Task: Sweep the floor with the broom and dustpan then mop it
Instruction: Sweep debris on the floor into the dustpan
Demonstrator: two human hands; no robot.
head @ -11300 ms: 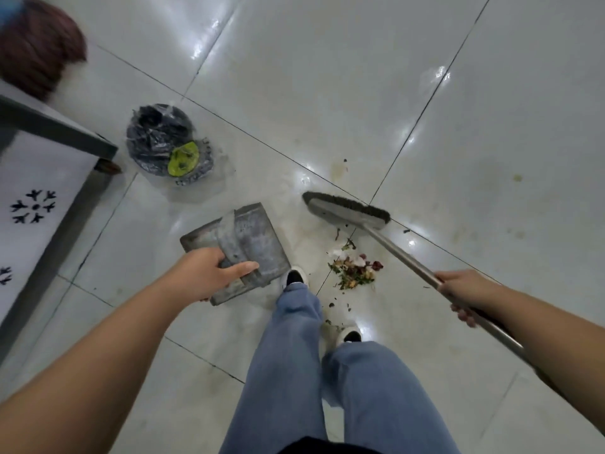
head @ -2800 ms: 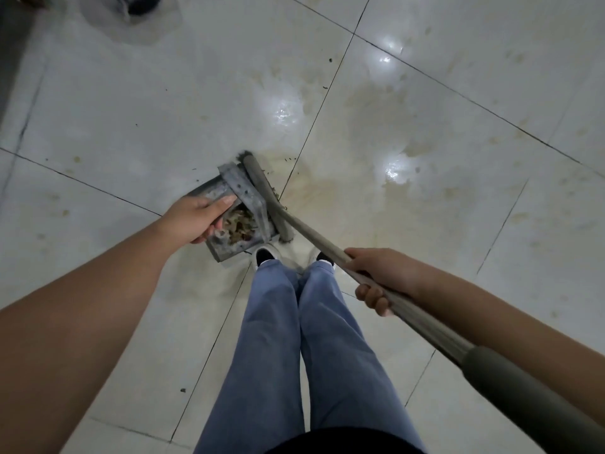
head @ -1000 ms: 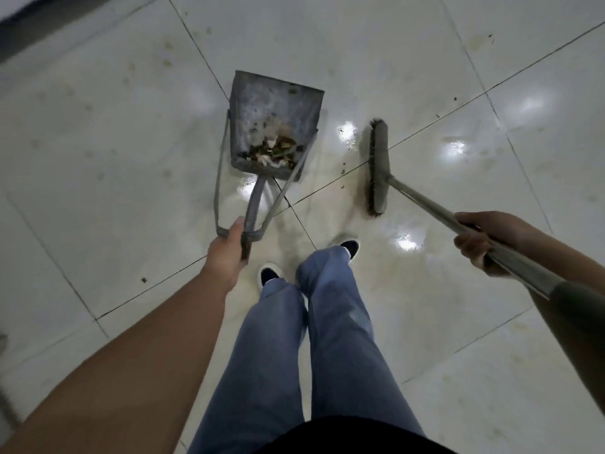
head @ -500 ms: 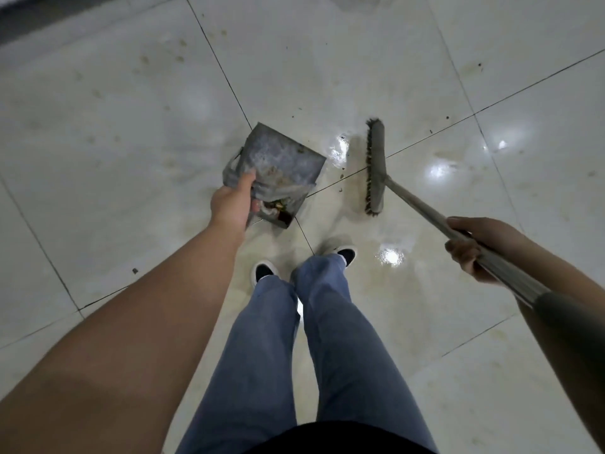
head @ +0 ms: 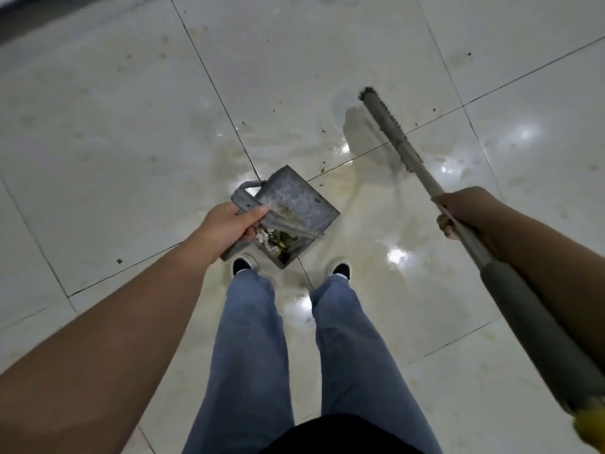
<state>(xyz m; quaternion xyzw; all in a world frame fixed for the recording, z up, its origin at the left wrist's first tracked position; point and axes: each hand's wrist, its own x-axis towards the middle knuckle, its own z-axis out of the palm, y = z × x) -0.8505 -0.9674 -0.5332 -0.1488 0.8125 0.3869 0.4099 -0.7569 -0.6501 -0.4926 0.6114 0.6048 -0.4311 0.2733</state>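
Two bare arms are extended over a glossy tiled floor (head: 114, 132), seen from above. The left hand (head: 229, 226) is curled around the folded handle of a grey metal dustpan (head: 294, 204), thumb laid along its upper edge, and the pan is held tilted just ahead of the shoes (head: 242, 265). Swept debris (head: 278, 242) is gathered in the pan's near, lower end. The right hand (head: 465, 211) is wrapped around the shaft of the broom (head: 388, 132), whose brush head is set on the wet tile well ahead of the hand.

Compared with half a second earlier, the dustpan is carried nearer the feet and tipped further, so that the debris inside is more exposed; the broom head is swung from nearly upright in the frame to a diagonal and is drawn farther from the pan. Dark specks (head: 322, 170) are scattered on the floor between pan and brush, beside a grout line.
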